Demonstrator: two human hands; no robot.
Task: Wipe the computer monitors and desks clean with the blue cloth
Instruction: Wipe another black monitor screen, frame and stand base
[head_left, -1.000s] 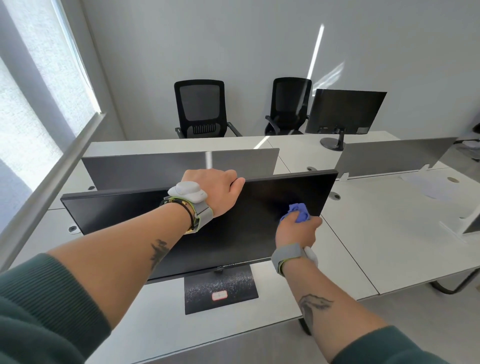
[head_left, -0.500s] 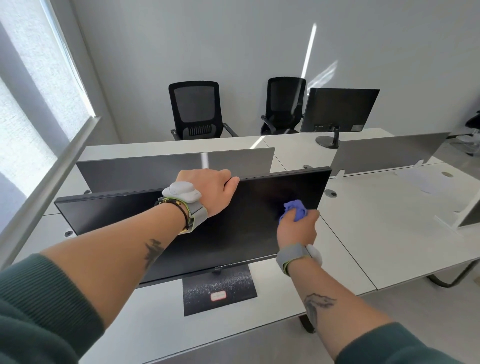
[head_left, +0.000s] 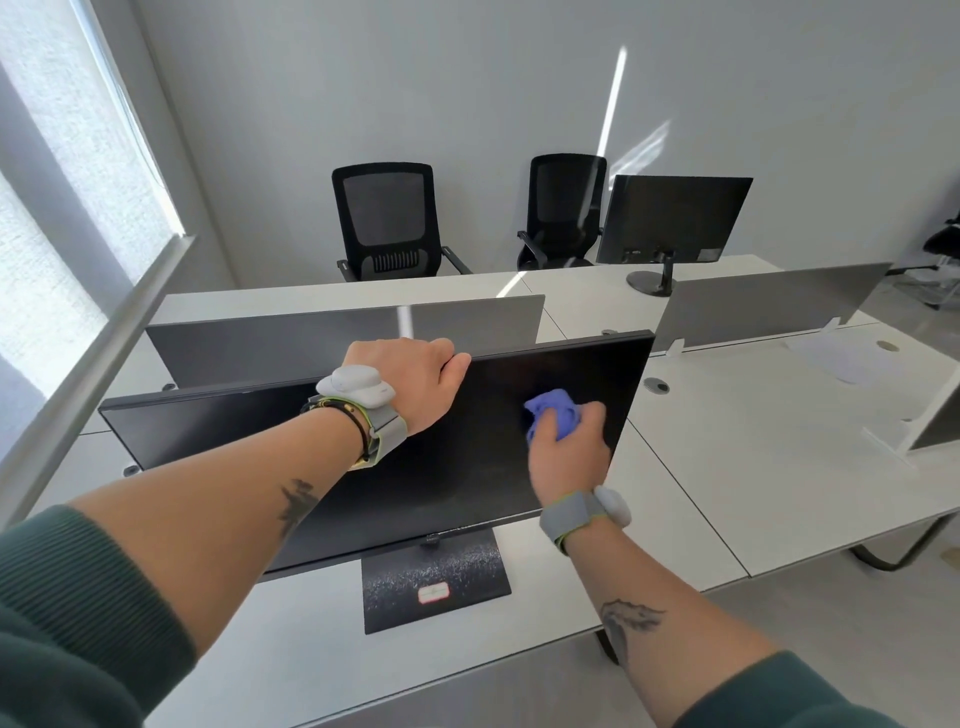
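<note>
You are in the screen-wiping step. Your right hand (head_left: 569, 449) is closed around the bunched blue cloth (head_left: 551, 413) and presses it against the dark panel of the near monitor (head_left: 467, 467), right of centre in the frame and close to the screen's right edge. Your left hand (head_left: 415, 379) is clamped over the monitor's top edge at mid-frame, fingers hidden behind it, bracing the panel.

Judging from this, only the right part of the screen is under the cloth, so the next move calls for sweeping the cloth leftwards and down across the panel while the left hand steadies it. The speckled monitor base (head_left: 434, 587) at lower centre, the white worktop (head_left: 779, 457) around it and the far monitor (head_left: 675, 218) at upper right remain to be done.
</note>
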